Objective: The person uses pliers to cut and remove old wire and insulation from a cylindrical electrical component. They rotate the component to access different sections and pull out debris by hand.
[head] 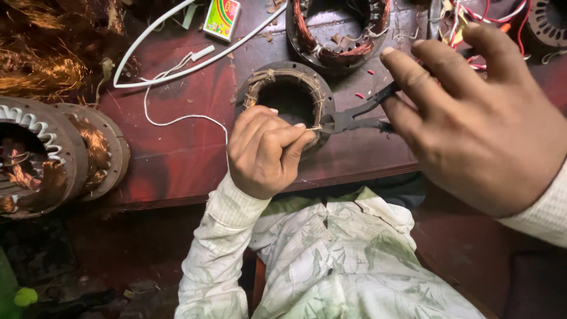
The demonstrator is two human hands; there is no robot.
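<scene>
Hands worked at a wound motor stator on a dark red table.

The left hand pinched the tied winding at the near rim of the stator, which lay flat near the table edge. The right hand, fingers loosely spread, gripped black pliers, their tip touching the rim beside the left thumb. A white cord lay nearby.

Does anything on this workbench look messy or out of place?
Yes. Small red and pale wire scraps lie scattered on the red bench beside the wound stator ring, and a loose tangle of copper wire is heaped at the far left.
</scene>
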